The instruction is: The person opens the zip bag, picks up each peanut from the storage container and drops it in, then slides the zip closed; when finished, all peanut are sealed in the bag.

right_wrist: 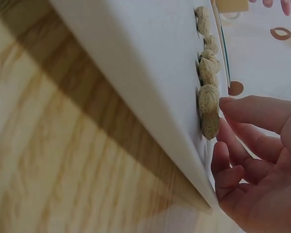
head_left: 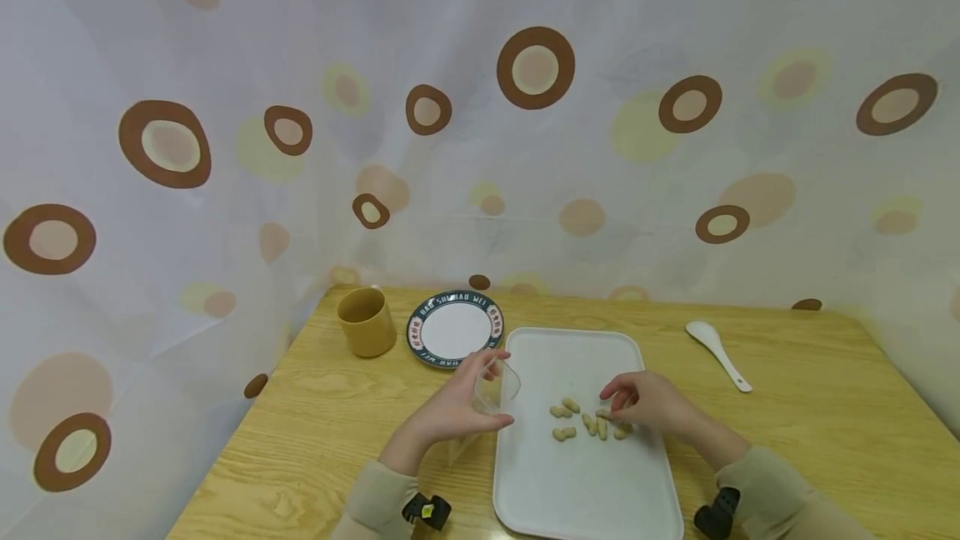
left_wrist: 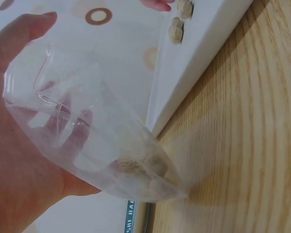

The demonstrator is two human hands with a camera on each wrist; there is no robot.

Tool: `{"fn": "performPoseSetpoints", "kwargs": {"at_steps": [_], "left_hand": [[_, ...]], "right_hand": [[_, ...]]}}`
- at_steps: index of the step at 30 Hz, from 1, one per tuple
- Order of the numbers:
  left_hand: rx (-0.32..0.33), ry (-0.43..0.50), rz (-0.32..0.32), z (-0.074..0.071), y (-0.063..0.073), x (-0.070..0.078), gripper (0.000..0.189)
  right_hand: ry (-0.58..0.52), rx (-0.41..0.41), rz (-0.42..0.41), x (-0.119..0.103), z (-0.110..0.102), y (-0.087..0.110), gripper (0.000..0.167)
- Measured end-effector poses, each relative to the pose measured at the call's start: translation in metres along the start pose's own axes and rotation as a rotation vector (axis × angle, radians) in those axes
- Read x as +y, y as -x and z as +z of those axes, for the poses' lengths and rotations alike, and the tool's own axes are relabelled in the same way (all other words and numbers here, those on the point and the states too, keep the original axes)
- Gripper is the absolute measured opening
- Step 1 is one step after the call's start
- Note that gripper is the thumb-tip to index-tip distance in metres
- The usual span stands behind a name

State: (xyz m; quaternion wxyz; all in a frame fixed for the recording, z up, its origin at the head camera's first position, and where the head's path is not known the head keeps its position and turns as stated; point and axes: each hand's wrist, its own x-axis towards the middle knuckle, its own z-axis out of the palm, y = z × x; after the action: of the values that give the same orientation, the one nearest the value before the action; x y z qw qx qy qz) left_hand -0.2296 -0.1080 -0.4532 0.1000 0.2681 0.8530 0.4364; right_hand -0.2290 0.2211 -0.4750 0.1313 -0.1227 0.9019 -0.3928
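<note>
My left hand [head_left: 461, 402] holds a clear plastic bag [left_wrist: 111, 131] at its wide mouth, beside the left edge of the white tray [head_left: 577, 490]. A few peanuts [left_wrist: 143, 165] show through the bag's lower end, close over the table. Several unshelled peanuts [head_left: 589, 423] lie loose in the middle of the tray. Over its right side is my right hand [head_left: 652, 402], fingers bent loosely and fingertips right at a peanut [right_wrist: 209, 111]. That peanut rests on the tray among the others.
On the wooden table [head_left: 300, 457], a yellow mug [head_left: 367, 323] stands at the back left, next to a plate [head_left: 453, 329] with a dark patterned rim. A white spoon [head_left: 717, 354] lies right of the tray. A dotted curtain [head_left: 450, 165] hangs behind the table.
</note>
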Motion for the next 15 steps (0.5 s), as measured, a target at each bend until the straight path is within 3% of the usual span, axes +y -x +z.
{"fn": "performPoseSetpoints", "kwargs": {"at_steps": [7, 15], "left_hand": [[-0.006, 0.002, -0.003, 0.0003, 0.0003, 0.0003, 0.082], [-0.002, -0.008, 0.006, 0.0001, 0.0002, -0.0001, 0.083]], "right_hand": [[0.028, -0.011, -0.056, 0.0052, 0.0062, -0.0026, 0.019], [-0.030, -0.003, -0.011, -0.0001, 0.0036, -0.0020, 0.019]]}}
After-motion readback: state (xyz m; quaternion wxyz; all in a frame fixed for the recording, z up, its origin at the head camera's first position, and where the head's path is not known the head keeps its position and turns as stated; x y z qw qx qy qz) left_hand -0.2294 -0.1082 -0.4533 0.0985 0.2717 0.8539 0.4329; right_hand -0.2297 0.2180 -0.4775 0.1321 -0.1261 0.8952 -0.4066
